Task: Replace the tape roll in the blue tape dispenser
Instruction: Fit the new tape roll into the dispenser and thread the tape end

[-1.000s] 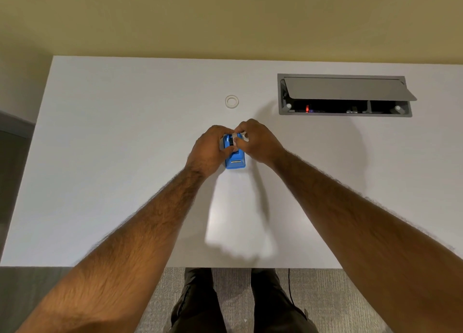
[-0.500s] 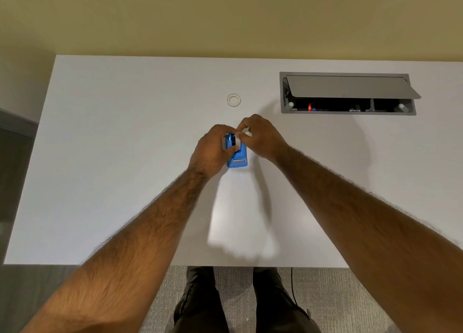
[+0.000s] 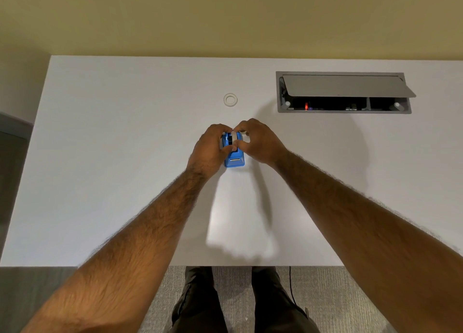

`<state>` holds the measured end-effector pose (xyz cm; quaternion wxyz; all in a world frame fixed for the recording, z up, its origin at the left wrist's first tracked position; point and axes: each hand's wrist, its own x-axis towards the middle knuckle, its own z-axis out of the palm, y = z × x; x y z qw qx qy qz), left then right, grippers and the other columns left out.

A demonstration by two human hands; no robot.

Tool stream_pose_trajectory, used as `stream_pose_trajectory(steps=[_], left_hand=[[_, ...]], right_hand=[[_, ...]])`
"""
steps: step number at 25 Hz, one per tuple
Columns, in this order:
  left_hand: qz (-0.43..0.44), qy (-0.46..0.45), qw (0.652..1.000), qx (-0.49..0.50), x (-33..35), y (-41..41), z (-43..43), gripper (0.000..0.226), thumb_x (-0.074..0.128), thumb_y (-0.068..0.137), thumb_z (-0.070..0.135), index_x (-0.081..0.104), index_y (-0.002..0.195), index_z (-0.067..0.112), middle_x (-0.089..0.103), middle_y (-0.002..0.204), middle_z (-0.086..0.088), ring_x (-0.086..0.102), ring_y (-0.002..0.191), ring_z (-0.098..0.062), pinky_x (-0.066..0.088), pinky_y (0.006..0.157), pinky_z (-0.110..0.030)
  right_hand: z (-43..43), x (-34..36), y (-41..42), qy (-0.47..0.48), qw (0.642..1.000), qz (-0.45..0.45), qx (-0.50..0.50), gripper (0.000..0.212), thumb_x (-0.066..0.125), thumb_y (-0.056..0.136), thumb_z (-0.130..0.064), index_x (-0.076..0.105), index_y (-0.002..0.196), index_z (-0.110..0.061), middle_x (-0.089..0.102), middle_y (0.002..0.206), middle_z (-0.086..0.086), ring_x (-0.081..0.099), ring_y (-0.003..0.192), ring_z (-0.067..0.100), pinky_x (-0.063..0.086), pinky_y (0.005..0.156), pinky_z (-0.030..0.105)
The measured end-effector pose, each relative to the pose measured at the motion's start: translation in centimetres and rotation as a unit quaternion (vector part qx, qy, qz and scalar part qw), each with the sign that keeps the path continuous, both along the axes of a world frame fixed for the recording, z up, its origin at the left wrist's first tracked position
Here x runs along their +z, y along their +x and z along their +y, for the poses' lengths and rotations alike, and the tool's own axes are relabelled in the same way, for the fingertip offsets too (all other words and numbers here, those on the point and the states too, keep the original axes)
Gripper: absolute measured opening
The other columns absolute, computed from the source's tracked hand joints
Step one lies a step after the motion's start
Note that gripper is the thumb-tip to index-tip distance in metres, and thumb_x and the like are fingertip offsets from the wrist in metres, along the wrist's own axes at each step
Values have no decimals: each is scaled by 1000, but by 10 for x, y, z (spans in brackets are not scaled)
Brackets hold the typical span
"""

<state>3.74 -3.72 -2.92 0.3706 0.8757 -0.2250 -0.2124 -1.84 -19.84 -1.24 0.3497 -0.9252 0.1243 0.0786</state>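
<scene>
The blue tape dispenser stands on the white desk, its cutter end toward me. My left hand wraps its left side. My right hand pinches a white tape roll upright in the dispenser's top slot, beside a black hub. A second white tape roll lies flat on the desk farther back, apart from both hands. How deep the held roll sits in the slot is hidden by my fingers.
An open grey cable hatch is set into the desk at the back right, with its lid raised and a red light inside. The yellow wall runs behind the desk. My legs and a thin black cable show below the front edge.
My right hand has shifted slightly with the roll at the dispenser's top; the roll now shows more clearly above the slot. The left hand keeps its grip.
</scene>
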Motion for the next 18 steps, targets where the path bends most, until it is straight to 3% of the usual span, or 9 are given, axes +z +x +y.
stream_pose_trajectory(steps=[10, 15, 18], left_hand=[[-17, 3, 1000, -7, -3, 3, -1, 34, 72, 85, 30, 57, 115, 25, 62, 114, 4, 60, 100, -15, 49, 89, -29], [-4, 7, 1000, -4, -3, 7, -2, 33, 72, 86, 33, 61, 116, 25, 62, 113, 7, 59, 100, -13, 49, 89, -29], [-6, 9, 1000, -13, -3, 8, -2, 32, 70, 87, 33, 63, 116, 23, 63, 113, 6, 60, 99, -14, 50, 91, -31]], right_hand=[[5, 12, 11, -18, 1000, -12, -1, 25, 57, 92, -22, 68, 106, -4, 68, 106, 13, 63, 93, 23, 44, 78, 25], [6, 15, 12, -41, 999, -22, 7, 13, 50, 94, -17, 57, 95, -5, 61, 98, 15, 57, 82, 25, 51, 75, 39], [4, 16, 14, -35, 999, -15, 0, 12, 55, 91, -18, 62, 91, -8, 62, 98, 12, 58, 84, 23, 52, 76, 36]])
